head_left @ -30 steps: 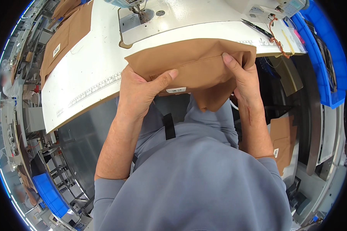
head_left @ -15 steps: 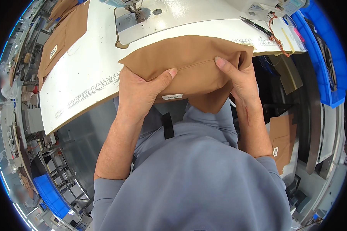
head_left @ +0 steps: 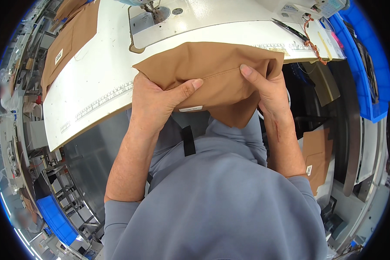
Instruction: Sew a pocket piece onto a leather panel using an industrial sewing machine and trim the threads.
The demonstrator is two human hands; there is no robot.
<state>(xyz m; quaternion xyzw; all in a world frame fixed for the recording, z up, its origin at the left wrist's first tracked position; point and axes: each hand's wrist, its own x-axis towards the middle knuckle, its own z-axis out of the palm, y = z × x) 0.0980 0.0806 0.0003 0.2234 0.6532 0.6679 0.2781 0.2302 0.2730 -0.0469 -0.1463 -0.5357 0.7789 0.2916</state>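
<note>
A brown fabric piece (head_left: 216,84) with a stitched seam hangs between my hands at the table's front edge. My left hand (head_left: 158,97) grips its left side, thumb on top along the seam and fingers hidden underneath. On the right side my right hand (head_left: 266,84) holds it the same way, with the thumb near the seam's right end. A small white label (head_left: 191,108) shows on the lower part of the cloth. Folds bunch up by my right hand, and a loose corner droops toward my lap.
Beyond the cloth stands a sewing machine (head_left: 195,17) on a white table (head_left: 95,82) with printed rulers. Black thread snips (head_left: 289,29) with an orange cord lie at the right. Other brown pieces (head_left: 69,43) rest at far left and lower right (head_left: 317,154). A blue bin (head_left: 375,82) hangs right.
The cloth has tilted slightly, so its white label now shows as a thinner strip. My left thumb has slid a little to the right; both hands keep their grip.
</note>
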